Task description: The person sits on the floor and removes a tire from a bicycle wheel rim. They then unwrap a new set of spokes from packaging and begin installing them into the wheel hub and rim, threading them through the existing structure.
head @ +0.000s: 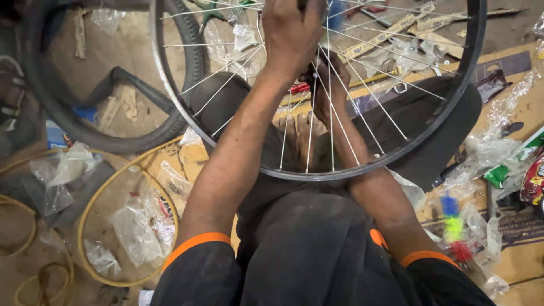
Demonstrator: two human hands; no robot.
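Filling most of the frame is the bicycle wheel [396, 148], a black rim laced with thin silver spokes, standing on edge over the person's lap and dark trousers [306, 249]. Off to the left on the dirt floor [130, 51] lies a black tyre [68, 122], and nearer the knee a yellowish hoop [90, 198] rings a scatter of clear plastic bags [136, 226]. Flattened cardboard [518, 260] covers the floor on the right, littered with more plastic wrappers and small bright packets [453, 226].

Now the hands: the left hand [292, 31] is up at the middle of the wheel, fingers curled down and clenched around something at the hub, though what it grips is hidden. The right hand [328, 93] sits just below it, behind the spokes, fingers bent in among them; whether it is gripping a spoke or only touching cannot be told. A small red tool [299, 88] shows just beside that right hand.
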